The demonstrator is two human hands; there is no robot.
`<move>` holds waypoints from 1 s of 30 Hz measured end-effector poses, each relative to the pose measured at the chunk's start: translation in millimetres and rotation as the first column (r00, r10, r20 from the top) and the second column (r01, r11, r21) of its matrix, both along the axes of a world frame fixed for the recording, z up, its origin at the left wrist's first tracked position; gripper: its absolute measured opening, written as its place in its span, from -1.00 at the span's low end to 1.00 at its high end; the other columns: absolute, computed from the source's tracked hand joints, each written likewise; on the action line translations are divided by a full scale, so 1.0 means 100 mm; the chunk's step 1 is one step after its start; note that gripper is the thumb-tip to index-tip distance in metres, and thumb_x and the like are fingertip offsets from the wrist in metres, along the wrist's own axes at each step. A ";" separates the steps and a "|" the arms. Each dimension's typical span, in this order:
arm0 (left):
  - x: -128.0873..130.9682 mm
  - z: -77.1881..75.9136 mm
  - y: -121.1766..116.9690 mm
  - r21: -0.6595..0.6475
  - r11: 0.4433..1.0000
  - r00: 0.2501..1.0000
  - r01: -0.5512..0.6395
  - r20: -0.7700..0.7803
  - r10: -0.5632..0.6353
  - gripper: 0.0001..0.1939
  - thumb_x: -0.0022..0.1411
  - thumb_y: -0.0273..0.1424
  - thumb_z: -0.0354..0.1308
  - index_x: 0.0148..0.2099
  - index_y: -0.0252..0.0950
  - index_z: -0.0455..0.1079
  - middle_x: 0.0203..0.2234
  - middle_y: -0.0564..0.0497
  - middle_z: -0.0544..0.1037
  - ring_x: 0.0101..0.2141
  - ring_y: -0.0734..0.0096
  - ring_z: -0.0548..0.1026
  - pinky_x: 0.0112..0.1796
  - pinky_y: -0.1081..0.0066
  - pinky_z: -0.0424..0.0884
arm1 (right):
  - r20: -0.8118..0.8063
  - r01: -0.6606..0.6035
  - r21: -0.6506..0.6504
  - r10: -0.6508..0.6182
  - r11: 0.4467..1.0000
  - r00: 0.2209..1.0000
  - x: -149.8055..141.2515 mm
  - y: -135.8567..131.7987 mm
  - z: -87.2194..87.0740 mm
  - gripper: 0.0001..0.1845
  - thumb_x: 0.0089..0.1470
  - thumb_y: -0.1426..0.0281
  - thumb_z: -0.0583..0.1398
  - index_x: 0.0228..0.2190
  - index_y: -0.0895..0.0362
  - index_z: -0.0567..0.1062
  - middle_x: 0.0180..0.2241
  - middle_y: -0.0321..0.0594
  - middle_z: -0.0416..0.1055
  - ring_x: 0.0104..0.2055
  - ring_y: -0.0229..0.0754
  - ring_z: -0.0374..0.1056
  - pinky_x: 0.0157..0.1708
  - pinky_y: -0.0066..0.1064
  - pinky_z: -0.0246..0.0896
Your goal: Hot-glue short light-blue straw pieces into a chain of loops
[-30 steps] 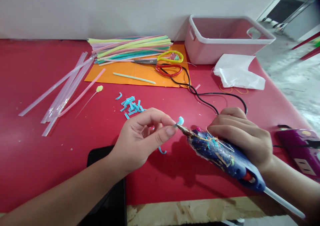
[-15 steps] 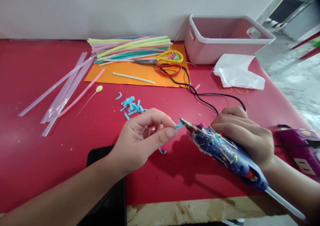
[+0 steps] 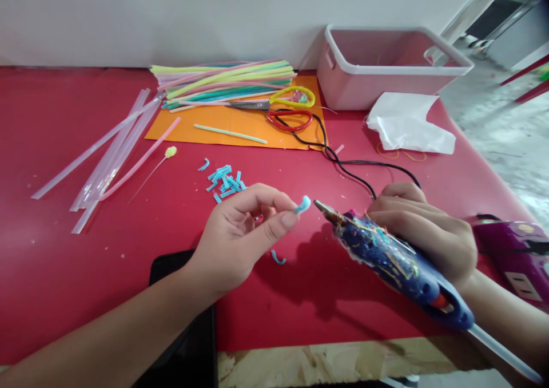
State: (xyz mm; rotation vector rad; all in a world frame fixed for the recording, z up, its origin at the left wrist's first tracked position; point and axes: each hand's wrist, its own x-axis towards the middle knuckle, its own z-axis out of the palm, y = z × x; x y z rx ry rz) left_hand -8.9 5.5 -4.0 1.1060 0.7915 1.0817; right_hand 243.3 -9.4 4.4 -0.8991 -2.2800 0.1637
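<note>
My left hand (image 3: 244, 236) pinches a small curled blue straw piece (image 3: 302, 204) between thumb and forefinger, held above the red table (image 3: 64, 250). My right hand (image 3: 426, 233) grips a blue glue gun (image 3: 398, 262) smeared with coloured scraps. Its metal nozzle (image 3: 322, 208) points left and sits a short gap from the blue piece, not touching it. A clear glue stick (image 3: 506, 351) juts from the gun's rear. One loose blue curl (image 3: 278, 257) lies on the table under my left hand.
A heap of cut blue straw bits (image 3: 225, 181), long clear sticks (image 3: 111, 153), a yellow-tipped pin (image 3: 170, 151), coloured straws (image 3: 223, 82) and scissors (image 3: 291, 97) on orange paper (image 3: 223, 126). A pink tub (image 3: 386, 62), white tissue (image 3: 407, 125), black cord (image 3: 343, 162), purple device (image 3: 514, 256), dark phone (image 3: 184, 331).
My right hand has drawn the glue gun back to the right, so the nozzle has left the blue piece. My left hand turned the piece slightly upward.
</note>
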 end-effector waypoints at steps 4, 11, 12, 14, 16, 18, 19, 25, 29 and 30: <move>0.00 0.00 0.00 -0.002 1.000 1.000 0.020 0.019 -0.020 -0.96 0.23 -0.41 0.35 -0.27 -0.14 0.57 -0.47 0.14 0.45 -0.44 0.62 0.36 -0.39 0.63 0.31 | 0.008 -0.006 -0.007 0.006 1.000 1.000 0.00 -0.01 -0.02 -0.87 0.28 0.39 0.09 -0.28 0.12 0.42 -0.55 -0.30 0.37 -0.52 -0.24 0.36 -0.27 -0.18 0.20; -0.01 0.03 0.01 -0.180 0.978 0.986 0.110 0.143 -0.085 -0.93 0.15 -0.37 0.42 -0.31 -0.17 0.59 -0.47 0.13 0.45 -0.49 0.65 0.34 -0.46 0.65 0.33 | 0.012 0.000 -0.015 0.000 1.000 1.000 0.01 0.00 -0.03 -0.90 0.29 0.40 0.07 -0.23 0.12 0.38 -0.52 -0.28 0.38 -0.50 -0.24 0.35 -0.26 -0.17 0.19; -0.01 0.03 0.01 -0.222 0.967 0.982 0.128 0.166 -0.092 -0.91 0.12 -0.36 0.44 -0.33 -0.18 0.59 -0.49 0.13 0.43 -0.51 0.65 0.33 -0.47 0.65 0.32 | 0.016 0.002 -0.016 -0.002 1.000 1.000 0.01 0.00 -0.03 -0.91 0.29 0.40 0.07 -0.23 0.12 0.37 -0.52 -0.28 0.39 -0.50 -0.24 0.35 -0.26 -0.17 0.19; -0.02 0.05 0.02 -0.314 0.935 0.972 0.163 0.212 -0.098 -0.85 0.05 -0.34 0.48 -0.37 -0.22 0.58 -0.53 0.13 0.40 -0.54 0.67 0.28 -0.52 0.67 0.28 | 0.013 0.011 -0.014 -0.011 1.000 1.000 0.01 -0.01 -0.03 -0.92 0.29 0.40 0.08 -0.23 0.11 0.37 -0.51 -0.28 0.40 -0.50 -0.23 0.36 -0.24 -0.16 0.20; -0.02 0.06 0.04 -0.395 0.896 0.959 0.202 0.265 -0.099 -0.80 0.00 -0.33 0.51 -0.39 -0.26 0.57 -0.53 0.13 0.38 -0.57 0.70 0.21 -0.56 0.68 0.22 | -0.004 0.024 -0.012 -0.024 1.000 1.000 0.00 -0.02 -0.04 -0.93 0.28 0.40 0.09 -0.23 0.11 0.38 -0.48 -0.26 0.42 -0.49 -0.22 0.37 -0.22 -0.14 0.21; -0.03 0.07 0.06 -0.454 0.855 0.939 0.251 0.327 -0.102 -0.78 -0.01 -0.35 0.51 -0.40 -0.30 0.54 -0.52 0.12 0.36 -0.57 0.69 0.18 -0.58 0.68 0.20 | -0.017 0.026 -0.017 -0.026 1.000 1.000 0.00 -0.03 -0.04 -0.91 0.29 0.39 0.09 -0.23 0.11 0.38 -0.47 -0.25 0.41 -0.48 -0.21 0.37 -0.22 -0.14 0.23; -0.03 0.07 0.07 -0.476 0.836 0.930 0.275 0.353 -0.105 -0.77 0.00 -0.35 0.50 -0.40 -0.32 0.52 -0.52 0.11 0.35 -0.56 0.68 0.18 -0.58 0.68 0.21 | -0.020 0.024 -0.021 -0.024 0.999 0.999 -0.01 -0.03 -0.05 -0.90 0.30 0.38 0.08 -0.23 0.11 0.38 -0.47 -0.25 0.40 -0.47 -0.21 0.37 -0.23 -0.14 0.24; -0.02 0.09 0.10 -0.512 0.795 0.903 0.325 0.419 -0.099 -0.75 0.03 -0.39 0.48 -0.42 -0.36 0.45 -0.54 0.12 0.30 -0.54 0.65 0.22 -0.59 0.69 0.21 | -0.014 0.027 -0.036 -0.028 0.999 1.000 -0.07 -0.05 -0.03 -0.91 0.31 0.42 0.05 -0.20 0.11 0.35 -0.49 -0.26 0.36 -0.46 -0.21 0.36 -0.31 -0.22 0.29; -0.02 0.10 0.09 -0.516 0.795 0.905 0.319 0.416 -0.093 -0.77 0.03 -0.41 0.48 -0.40 -0.38 0.47 -0.54 0.13 0.31 -0.54 0.68 0.24 -0.59 0.70 0.22 | -0.002 0.057 -0.069 -0.057 0.996 0.998 -0.11 -0.06 -0.01 -0.91 0.30 0.41 0.06 -0.19 0.10 0.35 -0.49 -0.28 0.34 -0.47 -0.21 0.33 -0.33 -0.26 0.26; -0.02 0.09 0.09 -0.519 0.794 0.905 0.318 0.416 -0.091 -0.77 0.03 -0.41 0.48 -0.40 -0.38 0.48 -0.53 0.13 0.32 -0.54 0.68 0.24 -0.60 0.71 0.22 | 0.003 0.061 -0.073 -0.061 0.995 0.998 -0.12 -0.07 -0.01 -0.91 0.29 0.41 0.06 -0.19 0.09 0.35 -0.49 -0.29 0.34 -0.47 -0.21 0.33 -0.34 -0.27 0.25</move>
